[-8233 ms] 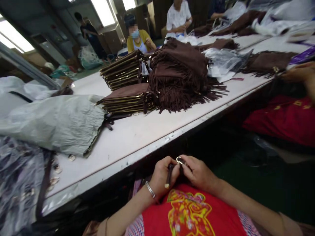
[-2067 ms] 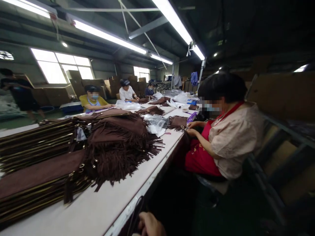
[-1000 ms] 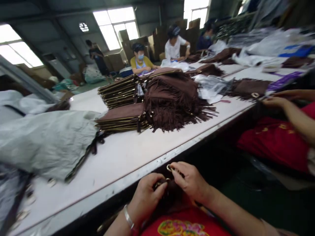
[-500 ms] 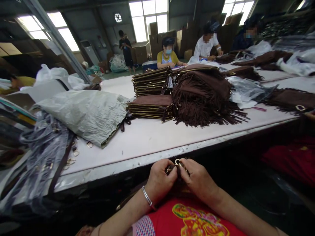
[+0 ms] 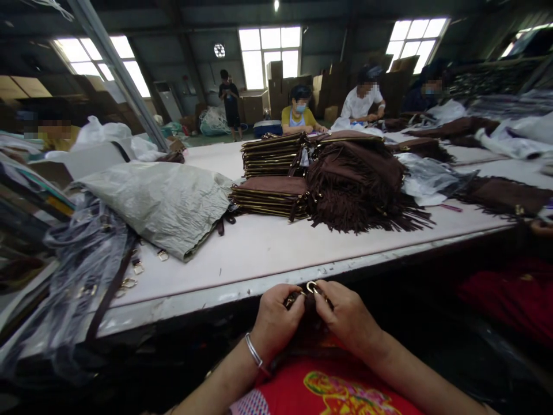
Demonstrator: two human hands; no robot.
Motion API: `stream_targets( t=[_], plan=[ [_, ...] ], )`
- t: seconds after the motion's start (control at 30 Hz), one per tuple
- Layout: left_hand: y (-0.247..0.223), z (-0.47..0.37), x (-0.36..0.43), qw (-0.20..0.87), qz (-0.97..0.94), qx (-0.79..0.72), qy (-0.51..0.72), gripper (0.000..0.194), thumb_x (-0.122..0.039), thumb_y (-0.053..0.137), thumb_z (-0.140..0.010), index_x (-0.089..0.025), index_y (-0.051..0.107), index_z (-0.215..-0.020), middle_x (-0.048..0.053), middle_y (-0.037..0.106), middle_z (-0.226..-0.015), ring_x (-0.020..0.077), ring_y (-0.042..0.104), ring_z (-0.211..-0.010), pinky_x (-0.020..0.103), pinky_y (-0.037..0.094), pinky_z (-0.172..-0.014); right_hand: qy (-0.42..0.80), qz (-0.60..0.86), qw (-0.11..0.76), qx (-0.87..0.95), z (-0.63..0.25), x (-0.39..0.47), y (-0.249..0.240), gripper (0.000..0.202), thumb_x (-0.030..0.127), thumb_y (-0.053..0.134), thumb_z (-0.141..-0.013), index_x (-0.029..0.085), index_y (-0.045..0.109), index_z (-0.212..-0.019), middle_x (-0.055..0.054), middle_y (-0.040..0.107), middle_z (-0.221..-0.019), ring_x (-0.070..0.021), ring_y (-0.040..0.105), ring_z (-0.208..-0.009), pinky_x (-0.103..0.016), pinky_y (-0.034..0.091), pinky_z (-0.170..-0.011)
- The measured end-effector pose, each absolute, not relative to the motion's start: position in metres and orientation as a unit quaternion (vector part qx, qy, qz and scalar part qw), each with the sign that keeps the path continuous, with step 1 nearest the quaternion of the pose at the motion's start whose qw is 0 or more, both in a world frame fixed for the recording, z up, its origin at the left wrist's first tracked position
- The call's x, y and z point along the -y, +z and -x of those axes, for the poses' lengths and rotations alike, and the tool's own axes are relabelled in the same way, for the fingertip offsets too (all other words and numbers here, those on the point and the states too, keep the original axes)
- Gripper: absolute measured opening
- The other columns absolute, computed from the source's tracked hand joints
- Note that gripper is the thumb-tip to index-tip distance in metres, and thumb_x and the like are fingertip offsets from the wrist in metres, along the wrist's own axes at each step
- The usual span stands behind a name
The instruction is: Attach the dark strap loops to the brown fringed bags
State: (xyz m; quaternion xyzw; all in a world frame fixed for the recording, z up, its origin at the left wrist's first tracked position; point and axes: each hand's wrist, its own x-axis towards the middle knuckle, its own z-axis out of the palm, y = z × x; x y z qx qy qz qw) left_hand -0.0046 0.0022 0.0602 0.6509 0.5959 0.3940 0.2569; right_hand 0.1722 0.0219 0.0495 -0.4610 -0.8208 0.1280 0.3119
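In the lower middle of the frame, the right hand [image 5: 345, 314] is pinching a gold clasp [image 5: 308, 285] between thumb and fingers, its rounded end showing past the fingertips. The left hand [image 5: 279, 317] is closing thumb and forefinger on a gold fitting [image 5: 292, 299] joined, it seems, to dark brown material, though the fingers are covering most of it.

The relation that matters is running between those two pieces: the clasp's long axis is slanting from upper left to lower right — its round end leaning toward the left hand — while the fitting is tilting up toward the right. So the two are facing each other across a narrow gap, the clasp's round end sitting slightly higher. The right hand is the nearer one to the clasp, since it is gripping it; the left is lying just beside. Whether the pieces are hooked together I cannot tell — the fingers and the dark material below are hiding that.

Both hands are resting above the red apron [image 5: 285, 380], just below the near edge of the white table [image 5: 259, 259]. Brown fringed bags [image 5: 354, 178] are lying piled in the centre of the frame, and wrapped straps [image 5: 95, 236] are trailing at the left.
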Motion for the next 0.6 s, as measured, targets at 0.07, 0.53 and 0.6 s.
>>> stream_targets(
  t=[0.07,0.53,0.6],
  plan=[
    [0.059,0.002,0.001,0.256,-0.653,-0.594,0.393,0.013,-0.023,0.061,-0.081,-0.020,0.073,-0.084,0.003,0.074,-0.080,0.0168,0.067,-0.075,0.029,0.051,-0.074,0.127,0.466,0.305,0.821,-0.168,-0.021,0.047,0.020,0.020,0.043,-0.094,0.016,0.063,-0.093,-0.008,0.069,-0.087,-0.0213,0.065,-0.080,-0.034,0.052,-0.075],
    [0.051,-0.004,0.004,0.208,-0.678,-0.593,0.381,0.016,-0.027,0.058,-0.086,-0.018,0.067,-0.076,0.003,0.068,-0.071,0.0155,0.060,-0.067,0.028,0.046,-0.067,0.226,0.466,0.254,0.817,-0.170,-0.007,0.046,0.022,0.021,0.038,-0.097,0.019,0.059,-0.090,-0.006,0.065,-0.086,-0.0201,0.060,-0.081,-0.036,0.047,-0.078],
    [0.055,-0.002,0.002,0.216,-0.678,-0.593,0.377,0.017,-0.029,0.057,-0.086,-0.018,0.068,-0.077,0.003,0.068,-0.072,0.0162,0.061,-0.069,0.029,0.047,-0.068,0.267,0.473,0.268,0.796,-0.176,-0.006,0.048,0.022,0.024,0.040,-0.096,0.019,0.061,-0.095,-0.006,0.066,-0.089,-0.0196,0.061,-0.083,-0.036,0.048,-0.081]
  ],
)
